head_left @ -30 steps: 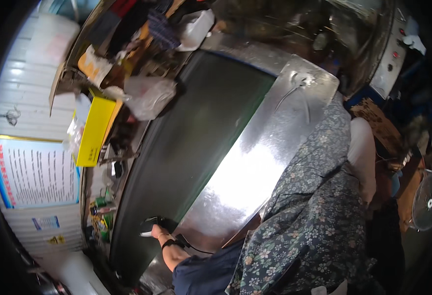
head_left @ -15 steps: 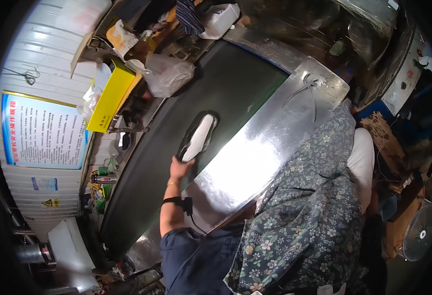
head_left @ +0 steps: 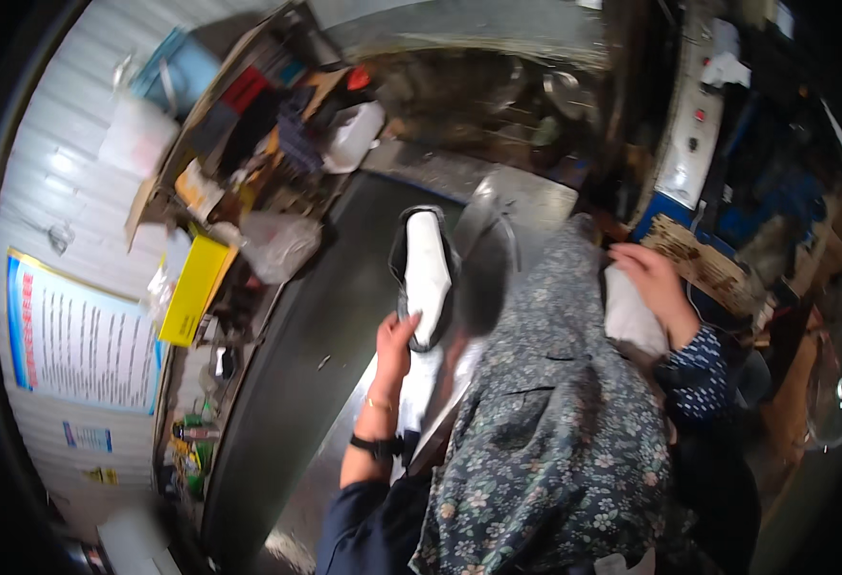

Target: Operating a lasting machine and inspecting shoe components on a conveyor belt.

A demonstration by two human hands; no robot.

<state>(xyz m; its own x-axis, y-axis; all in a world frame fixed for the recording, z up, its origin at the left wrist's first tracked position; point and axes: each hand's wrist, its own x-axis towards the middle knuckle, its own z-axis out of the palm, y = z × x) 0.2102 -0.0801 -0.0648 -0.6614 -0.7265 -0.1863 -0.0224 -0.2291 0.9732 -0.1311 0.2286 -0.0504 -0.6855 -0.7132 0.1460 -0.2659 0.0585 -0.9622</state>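
Left hand closed on the lower end of a white shoe sole, held above the dark conveyor belt. Likely light, flexible rubber; best gripped across the middle. Right hand, at three o'clock, resting loosely open on white cloth.

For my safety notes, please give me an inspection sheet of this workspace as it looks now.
Surface: dark belt beside a shiny metal plate.
Job's things: black-and-white shoe sole; white piece.
Clutter: yellow box, plastic bags, bottles at the belt's left.
Hands: left hand holds the sole; right hand rests on the white piece.
Cables: nothing seen.
Surroundings: wall poster, fan.
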